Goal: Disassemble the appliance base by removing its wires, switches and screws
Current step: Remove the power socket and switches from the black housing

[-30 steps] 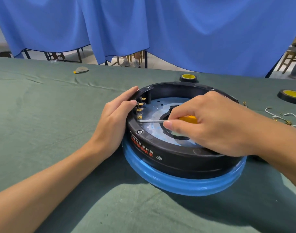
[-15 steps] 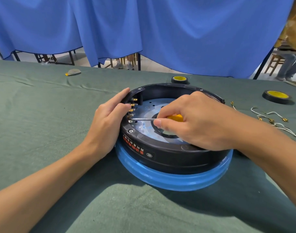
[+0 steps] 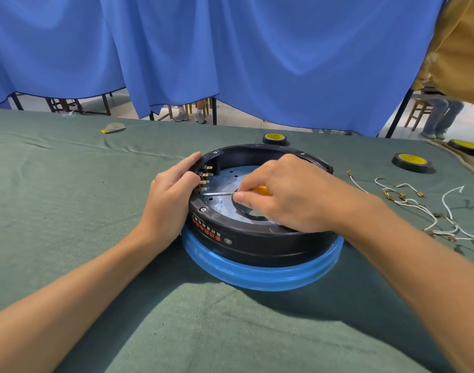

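Head view: the base [image 3: 257,246] sits mid-tabletop [image 3: 69,211], open side up, with its black wall on a blue ring [image 3: 257,277].

The left hand [image 3: 171,195] wraps the base's left rim. Its fingers curl over the edge and the palm lies against the outer wall, so it is bracing.

The right hand [image 3: 287,195] comes in from the right side and is closed on the screwdriver [image 3: 219,193]. The orange handle is mostly buried in the palm and the thumb tip is on the shaft.

Key relation: the shaft lies nearly flat, long axis running right to left across the metal plate [image 3: 225,179]. The tip points at the inner left wall, just below the row of brass switch terminals [image 3: 205,181]. I can't tell if the tip is seated in anything.

The target sits on the inside of the same wall the left hand covers from outside. The left hand is nearer to it, but the right hand has the tool.

My read is that any push runs along the shaft toward the left hand, which takes the load. If the tip slips, it goes toward those fingers.

A rim screw [image 3: 203,210] is in place at the near left. Loose wires [image 3: 419,205] lie toward the right edge, well apart from the base.
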`<state>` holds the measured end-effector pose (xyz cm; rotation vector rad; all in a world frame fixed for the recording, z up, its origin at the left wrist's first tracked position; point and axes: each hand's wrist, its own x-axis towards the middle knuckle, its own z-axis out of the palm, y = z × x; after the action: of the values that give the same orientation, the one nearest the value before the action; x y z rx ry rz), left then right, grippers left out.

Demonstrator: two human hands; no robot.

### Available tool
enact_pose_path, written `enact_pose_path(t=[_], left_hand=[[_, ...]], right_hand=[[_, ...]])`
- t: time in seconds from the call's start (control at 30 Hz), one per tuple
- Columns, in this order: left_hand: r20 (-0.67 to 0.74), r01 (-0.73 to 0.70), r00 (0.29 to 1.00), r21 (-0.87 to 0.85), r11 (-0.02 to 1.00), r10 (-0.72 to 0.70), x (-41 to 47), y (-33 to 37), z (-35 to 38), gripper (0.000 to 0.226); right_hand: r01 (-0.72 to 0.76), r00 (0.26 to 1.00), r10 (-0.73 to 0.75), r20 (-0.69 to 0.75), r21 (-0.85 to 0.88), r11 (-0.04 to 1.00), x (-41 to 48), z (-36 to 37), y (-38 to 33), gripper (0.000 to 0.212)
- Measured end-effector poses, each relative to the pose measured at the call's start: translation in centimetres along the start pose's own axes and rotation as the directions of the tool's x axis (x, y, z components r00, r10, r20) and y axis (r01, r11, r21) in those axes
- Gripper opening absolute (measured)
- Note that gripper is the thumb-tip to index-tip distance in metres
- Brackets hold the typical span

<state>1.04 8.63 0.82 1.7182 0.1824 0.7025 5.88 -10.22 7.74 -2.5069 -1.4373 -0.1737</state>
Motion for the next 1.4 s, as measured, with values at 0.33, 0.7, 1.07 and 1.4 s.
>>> enact_pose_path(t=[0.33, 0.7, 1.07, 1.4], left_hand=[[0.027, -0.066, 0.998, 0.049, 0.997, 0.065, 0.2, 0.0, -0.3, 0.057], [0.075, -0.097, 0.993, 0.044, 0.994, 0.094, -0.4, -0.1, -1.5, 0.034], [0.277, -0.260, 0.951, 0.466, 0.846, 0.140, 0.0, -0.3, -4.4, 0.030], [0.326, -0.289, 0.932, 0.401, 0.869, 0.159, 0.0, 0.1, -3.9, 0.030]], right_hand=[[-0.375, 0.804, 0.287, -0.521, -0.070, 0.924, -5.3, 0.9, -0.4, 0.039], [-0.342, 0.659, 0.351, -0.665, 0.151, 0.927, -2.7, 2.9, 2.1, 0.019], [-0.368, 0.637, 0.347, -0.689, 0.124, 0.921, -2.7, 2.9, 1.6, 0.035], [-0.004, 0.901, 0.042, -0.431, 0.090, 0.996, -6.3, 4.9, -4.5, 0.023]])
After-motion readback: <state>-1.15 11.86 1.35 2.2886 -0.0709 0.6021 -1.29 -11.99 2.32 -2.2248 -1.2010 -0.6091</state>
